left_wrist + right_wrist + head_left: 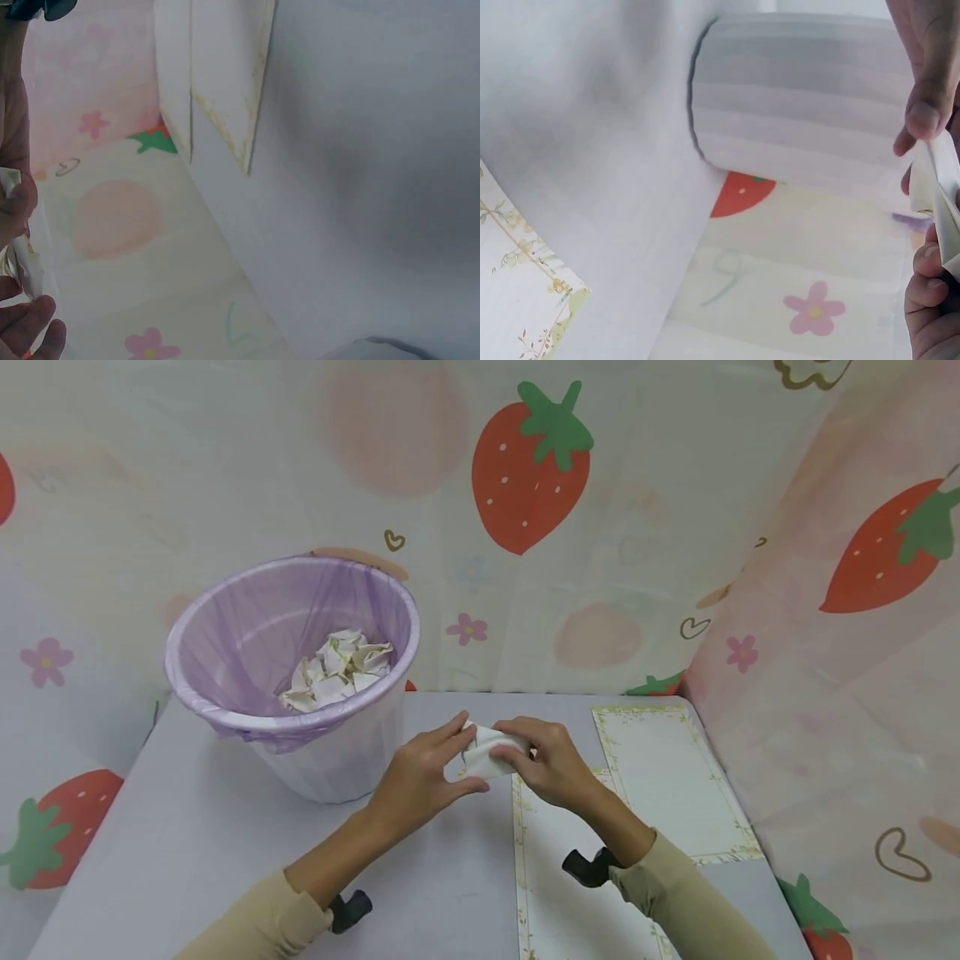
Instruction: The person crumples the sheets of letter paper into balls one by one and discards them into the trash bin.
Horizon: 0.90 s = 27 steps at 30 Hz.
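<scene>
- Folded paper (489, 748), white, one piece: held in both hands above the table, to the right of the bin.
- Left hand (423, 768): we record fingers and thumb spread about the paper's left end, gripping it between them.
- Right hand (551, 762): a narrow grip, thumb and curled fingers pinching the paper's right end.
- Bin (326, 768), white, ribbed: upright on the table, lined with a purple bag (236, 647).
- Crumpled papers (345, 668), several: inside the bin; we cannot tell the exact count.
- Floral-bordered sheets, two: one (570, 877) under the right forearm, overlapping the other (678, 777) at the table's right.
- Table (225, 860): pale-topped; strawberry-print backdrop (532, 468) behind.
</scene>
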Tool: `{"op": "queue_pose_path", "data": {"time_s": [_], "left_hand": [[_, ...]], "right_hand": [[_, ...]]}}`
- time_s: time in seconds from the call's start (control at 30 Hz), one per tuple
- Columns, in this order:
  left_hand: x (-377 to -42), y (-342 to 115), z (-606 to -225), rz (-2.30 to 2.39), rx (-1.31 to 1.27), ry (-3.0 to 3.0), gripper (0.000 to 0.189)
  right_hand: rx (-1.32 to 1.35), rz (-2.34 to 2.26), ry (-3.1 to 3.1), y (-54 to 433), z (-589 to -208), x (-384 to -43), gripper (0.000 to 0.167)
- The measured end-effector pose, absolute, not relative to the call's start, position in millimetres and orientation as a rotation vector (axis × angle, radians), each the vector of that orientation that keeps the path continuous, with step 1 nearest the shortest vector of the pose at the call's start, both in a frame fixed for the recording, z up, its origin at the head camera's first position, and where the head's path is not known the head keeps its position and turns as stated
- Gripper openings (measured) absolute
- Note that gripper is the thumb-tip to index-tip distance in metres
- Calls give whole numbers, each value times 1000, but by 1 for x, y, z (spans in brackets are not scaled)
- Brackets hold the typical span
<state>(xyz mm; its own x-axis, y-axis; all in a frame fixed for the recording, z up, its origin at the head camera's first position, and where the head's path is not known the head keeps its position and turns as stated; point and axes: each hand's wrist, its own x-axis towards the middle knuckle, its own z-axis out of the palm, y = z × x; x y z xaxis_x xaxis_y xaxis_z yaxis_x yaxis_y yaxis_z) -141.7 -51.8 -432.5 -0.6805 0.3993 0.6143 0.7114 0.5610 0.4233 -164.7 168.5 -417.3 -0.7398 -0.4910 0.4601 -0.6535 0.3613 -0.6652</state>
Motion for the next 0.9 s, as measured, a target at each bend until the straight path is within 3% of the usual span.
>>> {"op": "queue_pose_path", "data": {"time_s": [0.57, 0.9], "left_hand": [[-145, -50, -431, -675, -1021, -2341, 65], [-146, -59, -435, -654, -1128, -2342, 62]], "right_hand": [[811, 1650, -2572, 168, -410, -160, 24], [917, 1892, -2687, 178, -408, -164, 26]]}}
